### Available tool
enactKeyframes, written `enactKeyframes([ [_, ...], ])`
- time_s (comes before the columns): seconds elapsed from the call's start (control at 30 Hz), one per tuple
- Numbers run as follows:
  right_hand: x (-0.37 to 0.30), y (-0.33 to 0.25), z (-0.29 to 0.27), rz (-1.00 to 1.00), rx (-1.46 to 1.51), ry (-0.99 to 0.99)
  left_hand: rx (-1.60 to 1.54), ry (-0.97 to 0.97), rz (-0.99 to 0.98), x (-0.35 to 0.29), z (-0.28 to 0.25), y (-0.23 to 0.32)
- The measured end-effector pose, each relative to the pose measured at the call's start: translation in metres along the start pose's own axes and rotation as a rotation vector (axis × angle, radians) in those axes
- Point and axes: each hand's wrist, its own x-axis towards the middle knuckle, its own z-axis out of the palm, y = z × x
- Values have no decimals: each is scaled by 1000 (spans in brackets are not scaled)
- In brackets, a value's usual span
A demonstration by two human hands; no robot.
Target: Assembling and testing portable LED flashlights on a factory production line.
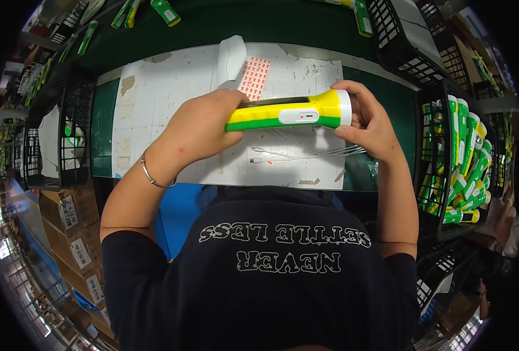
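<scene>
A yellow and green flashlight (271, 119) with a white head ring lies level between my hands above the white work sheet (171, 117). Around its tail end, my left hand (206, 124) is closed, thumb on the near side. My right hand (369, 121) grips the white ring at the head end, fingers behind and thumb below. A white side panel with a small slot and a red dot faces me, and a dark strip runs along the top. White cables (297, 153) lie on the sheet under the flashlight. Behind it is a sheet of red-marked stickers (255, 77) beside curled white backing paper (231, 58).
To the right, a black crate (444, 158) is heaped with similar flashlights (467, 169). Another black crate (41, 143) stands at the left. More flashlights (165, 11) lie on the green surface at the back. Cardboard boxes (75, 234) are stacked at the lower left.
</scene>
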Motion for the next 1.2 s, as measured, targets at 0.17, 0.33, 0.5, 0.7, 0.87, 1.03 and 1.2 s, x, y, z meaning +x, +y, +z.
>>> enactKeyframes([
  [0.17, 10, 9, 12, 12, 61, -82, -212, -117, 31, 2, 10, 12],
  [0.33, 25, 41, 33, 131, 104, 40, -541, -83, -103, 5, 47, 4],
  [0.5, 29, 86, 86, -58, -918, 108, -858, -62, -281, 0, 75, -9],
  [0.7, 35, 73, 81, 18, -655, 54, -892, 76, -330, -1, 80, -18],
  [0.87, 18, 38, 62, 141, -109, 112, -967, 86, -331, 6, 81, -11],
  [1.03, 13, 37, 60, 24, -217, 203, -938, 44, -233, 16, 82, 5],
  [1.2, 10, 31, 57, 108, -210, 221, -854, 77, -186, 19, 83, 15],
])
